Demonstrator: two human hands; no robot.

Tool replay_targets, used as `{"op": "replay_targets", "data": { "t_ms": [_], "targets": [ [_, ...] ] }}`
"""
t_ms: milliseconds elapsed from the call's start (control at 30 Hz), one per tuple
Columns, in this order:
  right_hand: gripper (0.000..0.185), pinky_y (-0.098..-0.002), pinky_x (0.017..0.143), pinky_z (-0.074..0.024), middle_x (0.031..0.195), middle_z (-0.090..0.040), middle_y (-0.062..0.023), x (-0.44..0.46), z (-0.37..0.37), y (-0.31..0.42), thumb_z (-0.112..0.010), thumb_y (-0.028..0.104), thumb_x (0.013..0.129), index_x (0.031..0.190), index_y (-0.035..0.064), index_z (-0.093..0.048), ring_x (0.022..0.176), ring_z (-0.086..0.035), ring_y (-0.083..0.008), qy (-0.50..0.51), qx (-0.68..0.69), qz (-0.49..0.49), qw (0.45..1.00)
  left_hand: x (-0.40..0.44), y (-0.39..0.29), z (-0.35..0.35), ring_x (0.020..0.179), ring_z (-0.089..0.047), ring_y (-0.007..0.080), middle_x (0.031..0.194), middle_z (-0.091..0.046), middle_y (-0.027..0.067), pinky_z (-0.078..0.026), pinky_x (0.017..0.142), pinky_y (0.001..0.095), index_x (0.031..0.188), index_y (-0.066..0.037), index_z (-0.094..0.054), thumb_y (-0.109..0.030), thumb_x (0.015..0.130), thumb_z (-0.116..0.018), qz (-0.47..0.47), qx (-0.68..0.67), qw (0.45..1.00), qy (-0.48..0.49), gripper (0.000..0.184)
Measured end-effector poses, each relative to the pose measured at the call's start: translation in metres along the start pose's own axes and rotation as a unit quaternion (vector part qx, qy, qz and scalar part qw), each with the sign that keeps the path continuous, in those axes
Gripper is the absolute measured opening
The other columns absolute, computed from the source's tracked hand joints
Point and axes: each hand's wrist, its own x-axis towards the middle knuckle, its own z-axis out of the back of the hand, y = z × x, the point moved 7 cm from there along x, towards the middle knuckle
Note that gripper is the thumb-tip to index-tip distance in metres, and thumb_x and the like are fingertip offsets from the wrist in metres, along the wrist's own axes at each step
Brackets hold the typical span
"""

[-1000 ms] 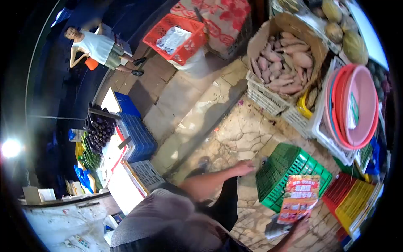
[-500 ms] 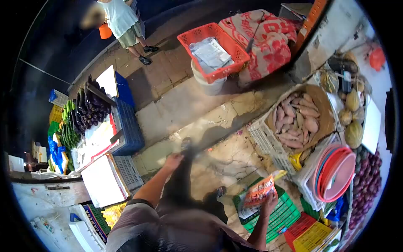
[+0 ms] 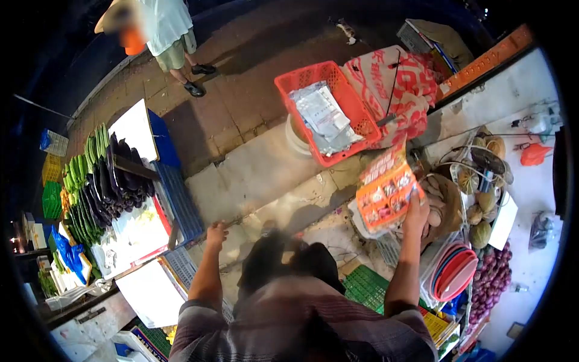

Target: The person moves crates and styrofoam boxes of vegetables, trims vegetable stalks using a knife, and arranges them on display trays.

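Note:
My right hand [image 3: 417, 214] is closed on the near right edge of a sheaf of printed papers [image 3: 386, 196], the top sheet orange with rows of small pictures. It is held up in front of the crate of sweet potatoes [image 3: 435, 226] and hides part of them. My left hand [image 3: 217, 234] hangs at my left with loosely bent fingers and nothing visible in it, near the blue crate of the vegetable stand. Ahead, a red plastic basket [image 3: 294, 84] holds white and grey printed papers or bags [image 3: 325, 114] and rests on a white bucket [image 3: 297, 142].
Eggplants [image 3: 120, 181] and green vegetables are laid out at left by a white board [image 3: 151, 286]. At right are pink basins [image 3: 455, 274], red onions [image 3: 491, 274] and melons [image 3: 480, 237]. A red patterned cloth [image 3: 401, 84] lies beyond the basket. A person [image 3: 169, 30] stands on the pavement.
My right hand has lifted the sheaf up and forward from above the green crate. My left hand has moved left. I have stepped forward, and the red basket looks nearer.

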Motion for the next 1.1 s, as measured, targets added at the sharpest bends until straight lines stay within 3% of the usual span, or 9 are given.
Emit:
{"op": "replay_targets", "data": {
  "t_ms": [400,467,500,533,633,667,767,867,1100],
  "targets": [
    [0.033,-0.0391,0.080,-0.0493,0.099,-0.069,-0.0182,0.275,-0.256,0.040,-0.065,0.024,0.092,0.109,-0.0037,-0.065,0.085,-0.065,-0.0274,0.126,-0.191,0.142,0.963,-0.028,-0.004,0.037,0.074,-0.063,0.0198,0.093,-0.065,0.0072,-0.048,0.060,0.0345,0.119,-0.006,-0.058,-0.035,0.095,-0.061,0.095,-0.115,0.978,-0.143,0.037],
    [0.033,-0.0436,0.084,-0.0500,0.097,-0.069,-0.0221,0.314,-0.294,0.005,-0.065,0.026,0.090,0.106,-0.0031,-0.065,0.086,-0.066,-0.0391,0.117,-0.388,0.186,0.895,-0.050,0.012,0.022,0.072,-0.062,0.0210,0.093,-0.065,0.0083,-0.047,0.057,0.0349,0.122,-0.004,-0.057,-0.034,0.095,-0.061,0.143,-0.171,0.958,-0.179,0.041],
    [0.036,-0.0462,0.084,-0.0498,0.097,-0.070,-0.0210,0.312,-0.322,-0.012,-0.062,0.032,0.091,0.102,-0.0019,-0.067,0.093,-0.063,-0.0435,0.173,-0.423,0.558,0.693,-0.050,0.021,0.020,0.070,-0.062,0.0208,0.093,-0.065,0.0085,-0.047,0.056,0.0351,0.122,-0.003,-0.057,-0.034,0.095,-0.062,0.147,-0.166,0.960,-0.169,0.041],
    [0.044,-0.0452,0.087,-0.0499,0.103,-0.069,-0.0199,0.359,-0.342,-0.078,-0.061,0.038,0.092,0.107,-0.0036,-0.065,0.099,-0.063,-0.0409,0.244,-0.615,0.391,0.640,-0.055,0.042,0.011,0.068,-0.061,0.0206,0.093,-0.066,0.0088,-0.047,0.055,0.0353,0.121,-0.003,-0.058,-0.034,0.094,-0.062,0.155,-0.172,0.958,-0.167,0.041],
    [0.073,-0.0441,0.100,-0.0458,0.133,-0.054,-0.0309,0.457,-0.336,-0.185,-0.066,0.050,0.088,0.127,-0.0111,-0.055,0.118,-0.056,-0.0444,0.108,-0.442,0.125,0.882,-0.066,0.042,-0.003,0.064,-0.059,0.0191,0.085,-0.066,0.0085,-0.047,0.055,0.0345,0.110,-0.002,-0.065,-0.031,0.092,-0.064,0.181,-0.176,0.943,-0.217,0.035],
    [0.075,-0.0437,0.103,-0.0442,0.136,-0.052,-0.0317,0.405,-0.352,-0.130,-0.064,0.050,0.089,0.132,-0.0104,-0.052,0.124,-0.053,-0.0430,0.176,-0.401,0.263,0.860,-0.067,0.035,-0.004,0.062,-0.059,0.0184,0.082,-0.065,0.0081,-0.047,0.055,0.0341,0.106,-0.001,-0.067,-0.031,0.092,-0.064,0.188,-0.171,0.940,-0.226,0.032],
    [0.052,-0.0450,0.095,-0.0466,0.117,-0.065,-0.0268,0.349,-0.404,-0.110,-0.062,0.036,0.094,0.119,-0.0097,-0.059,0.104,-0.062,-0.0414,0.305,-0.526,0.239,0.757,-0.043,0.041,-0.011,0.059,-0.057,0.0178,0.076,-0.062,0.0061,-0.045,0.050,0.0335,0.103,0.000,-0.067,-0.030,0.091,-0.064,0.155,-0.231,0.932,-0.232,0.032],
    [0.040,-0.0404,0.085,-0.0501,0.105,-0.068,-0.0198,0.299,-0.449,-0.118,-0.063,0.025,0.093,0.113,-0.0094,-0.061,0.091,-0.065,-0.0343,0.320,-0.279,0.214,0.880,0.001,0.027,-0.003,0.059,-0.057,0.0192,0.075,-0.061,0.0073,-0.044,0.047,0.0346,0.103,0.001,-0.067,-0.031,0.091,-0.063,0.174,-0.232,0.927,-0.238,0.034],
    [0.033,-0.0283,0.066,-0.0537,0.095,-0.064,-0.0080,0.184,-0.574,-0.078,-0.062,0.013,0.094,0.121,-0.0063,-0.057,0.078,-0.064,-0.0153,0.538,-0.184,-0.037,0.822,0.116,-0.036,0.056,0.067,-0.061,0.0220,0.083,-0.066,0.0125,-0.051,0.062,0.0364,0.104,0.005,-0.067,-0.034,0.090,-0.062,0.067,-0.195,0.938,-0.281,0.041]
  ]
}}
